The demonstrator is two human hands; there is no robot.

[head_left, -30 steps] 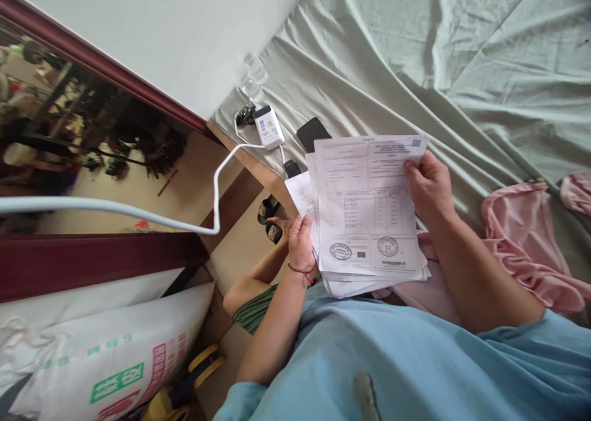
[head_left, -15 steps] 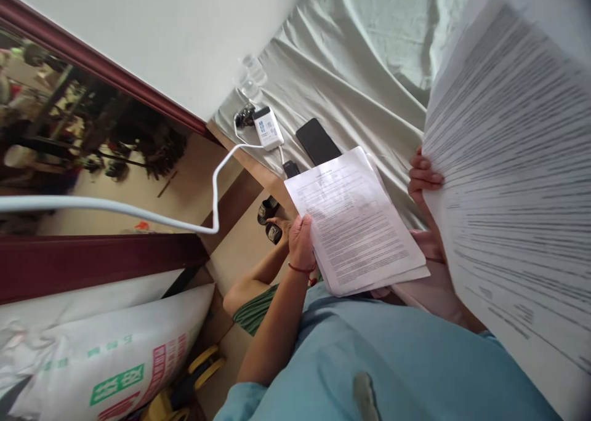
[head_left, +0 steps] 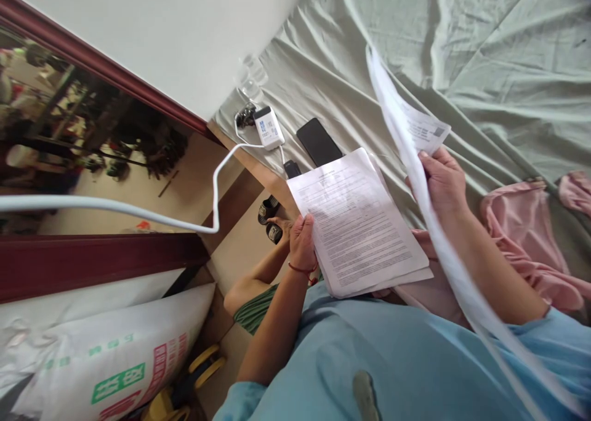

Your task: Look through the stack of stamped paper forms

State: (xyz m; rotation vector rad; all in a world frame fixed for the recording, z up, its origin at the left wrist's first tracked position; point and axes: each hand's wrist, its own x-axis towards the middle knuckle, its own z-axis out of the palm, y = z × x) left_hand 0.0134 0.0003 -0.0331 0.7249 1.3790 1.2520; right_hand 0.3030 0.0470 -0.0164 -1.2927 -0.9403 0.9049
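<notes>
Grey-green cloth (head_left: 503,70) beyond the papers (head_left: 362,227) seemingly meets white wall (head_left: 198,33).

The stack (head_left: 360,224) is white with rows of grey print; the other paper (head_left: 409,153), also white, bears a dark square. The cover (head_left: 498,101) is pale grey-green, the shirt (head_left: 323,353) light blue, the shorts (head_left: 253,310) green, the cloth (head_left: 521,218) pink, the bracelet (head_left: 302,269) red, the phone (head_left: 318,141) black. The sack (head_left: 115,347) is white with green and red print, the frame (head_left: 92,258) maroon.

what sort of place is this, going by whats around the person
Probably a bedroom or similar living space: a wrinkled pale sheet spreads wide like bedding, with pink cloth and a dark phone lying on it.
</notes>
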